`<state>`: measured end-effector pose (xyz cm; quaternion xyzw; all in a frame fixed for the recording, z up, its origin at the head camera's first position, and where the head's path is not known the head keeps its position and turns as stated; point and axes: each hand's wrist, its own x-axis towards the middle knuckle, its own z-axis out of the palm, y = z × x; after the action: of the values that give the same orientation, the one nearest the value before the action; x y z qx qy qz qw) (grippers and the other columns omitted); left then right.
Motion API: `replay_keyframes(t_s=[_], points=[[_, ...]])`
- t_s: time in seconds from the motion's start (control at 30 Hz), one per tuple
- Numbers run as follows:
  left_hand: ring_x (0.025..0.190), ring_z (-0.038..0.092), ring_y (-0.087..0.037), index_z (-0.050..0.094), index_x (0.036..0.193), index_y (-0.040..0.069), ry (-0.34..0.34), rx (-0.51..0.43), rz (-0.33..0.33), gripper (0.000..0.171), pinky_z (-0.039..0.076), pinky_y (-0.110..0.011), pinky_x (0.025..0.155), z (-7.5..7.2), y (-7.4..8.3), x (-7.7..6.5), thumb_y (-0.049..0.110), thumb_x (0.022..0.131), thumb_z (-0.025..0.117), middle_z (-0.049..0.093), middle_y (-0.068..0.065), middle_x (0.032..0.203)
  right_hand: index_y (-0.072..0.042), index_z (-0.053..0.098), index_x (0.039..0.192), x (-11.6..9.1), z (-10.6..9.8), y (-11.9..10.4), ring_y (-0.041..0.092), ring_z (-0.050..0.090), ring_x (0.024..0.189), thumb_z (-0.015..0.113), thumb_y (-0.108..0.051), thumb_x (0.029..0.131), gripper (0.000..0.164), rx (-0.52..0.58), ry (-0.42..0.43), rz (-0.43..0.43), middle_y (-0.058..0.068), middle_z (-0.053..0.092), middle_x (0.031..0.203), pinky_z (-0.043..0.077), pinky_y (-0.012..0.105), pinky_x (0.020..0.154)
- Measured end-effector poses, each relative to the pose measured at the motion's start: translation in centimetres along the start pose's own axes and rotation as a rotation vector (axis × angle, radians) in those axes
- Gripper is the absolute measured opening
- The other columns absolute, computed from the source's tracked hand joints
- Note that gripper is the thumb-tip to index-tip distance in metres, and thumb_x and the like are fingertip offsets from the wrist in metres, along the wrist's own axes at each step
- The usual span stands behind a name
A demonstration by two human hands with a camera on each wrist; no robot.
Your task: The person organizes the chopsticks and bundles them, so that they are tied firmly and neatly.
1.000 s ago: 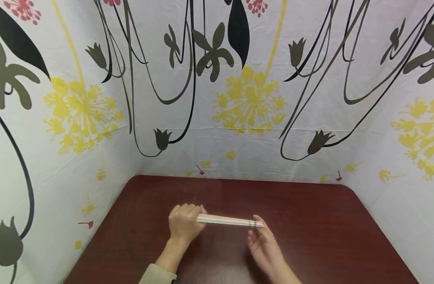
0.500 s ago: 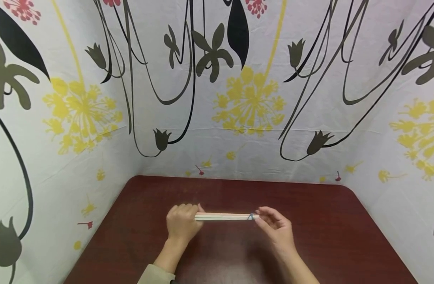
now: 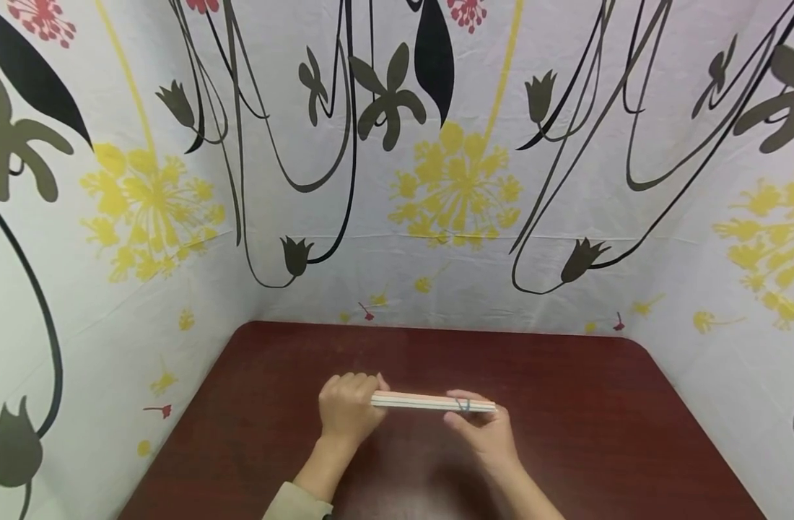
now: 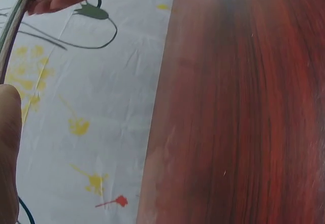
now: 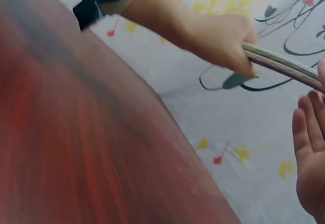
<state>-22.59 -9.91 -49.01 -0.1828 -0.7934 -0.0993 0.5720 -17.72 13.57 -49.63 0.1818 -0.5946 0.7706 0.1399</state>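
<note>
A bundle of thin, pale chopsticks (image 3: 416, 401) is held level above the table, with a bluish band (image 3: 463, 404) crossing around it near its right end. My left hand (image 3: 350, 410) grips the bundle's left end, fingers curled round it. At the banded end is my right hand (image 3: 491, 437), its fingers behind the sticks and its thumb just below them. In the right wrist view, the chopsticks (image 5: 284, 66) run from the left hand (image 5: 221, 38) to the right hand's fingers (image 5: 302, 132). Only part of the chopsticks (image 4: 14, 26) shows in the left wrist view.
A dark red-brown wooden table (image 3: 585, 404) with rounded far corners lies beneath the hands. White cloth (image 3: 397, 289) printed with flowers surrounds it at the back and both sides.
The right hand turned from below the banded end to its tip, then slid left along the sticks to the band. The left hand and bundle shifted slightly right in the last half second.
</note>
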Motion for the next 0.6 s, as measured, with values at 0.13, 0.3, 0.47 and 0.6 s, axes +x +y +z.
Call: replay_keyframes(t_s=[0.13, 0.3, 0.47, 0.6], points=[[0.036, 0.035, -0.015, 0.044, 0.048, 0.015, -0.024, 0.028, -0.017, 0.033, 0.024, -0.027, 0.04, -0.2, -0.8, -0.1, 0.019, 0.077, 0.057, 0.045, 0.004, 0.043, 0.011, 0.065, 0.117, 0.7, -1.3, -0.6, 0.01, 0.071, 0.1, 0.068, 0.024, 0.078, 0.042, 0.024, -0.035, -0.131, 0.004, 0.075, 0.107, 0.056, 0.022, 0.081], [0.036, 0.032, -0.014, 0.042, 0.048, 0.016, -0.043, 0.027, -0.015, 0.033, 0.023, -0.026, 0.04, -0.4, -1.2, -0.3, 0.018, 0.077, 0.058, 0.044, 0.004, 0.043, 0.008, 0.07, 0.103, 1.4, -2.5, -1.4, 0.007, 0.072, 0.09, 0.07, 0.02, 0.08, 0.026, -0.044, -0.096, -0.088, 0.0, 0.076, 0.099, 0.057, 0.023, 0.076], [0.036, 0.03, -0.013, 0.041, 0.047, 0.017, -0.028, 0.014, -0.027, 0.035, 0.022, -0.026, 0.04, -0.3, -0.3, -0.3, 0.019, 0.08, 0.054, 0.041, 0.004, 0.042, 0.007, 0.072, 0.101, 1.5, -1.8, -1.4, 0.008, 0.072, 0.083, 0.075, 0.013, 0.08, 0.022, -0.08, -0.129, 0.008, -0.001, 0.076, 0.097, 0.058, 0.025, 0.071], [0.037, 0.029, -0.013, 0.038, 0.048, 0.017, -0.023, -0.009, 0.018, 0.036, 0.021, -0.025, 0.041, -0.2, 0.2, -0.1, 0.017, 0.079, 0.056, 0.038, 0.005, 0.043, 0.008, 0.073, 0.104, 1.1, -1.2, -1.1, 0.007, 0.072, 0.084, 0.077, 0.011, 0.079, 0.026, -0.154, -0.148, 0.05, 0.001, 0.077, 0.098, 0.057, 0.024, 0.069]])
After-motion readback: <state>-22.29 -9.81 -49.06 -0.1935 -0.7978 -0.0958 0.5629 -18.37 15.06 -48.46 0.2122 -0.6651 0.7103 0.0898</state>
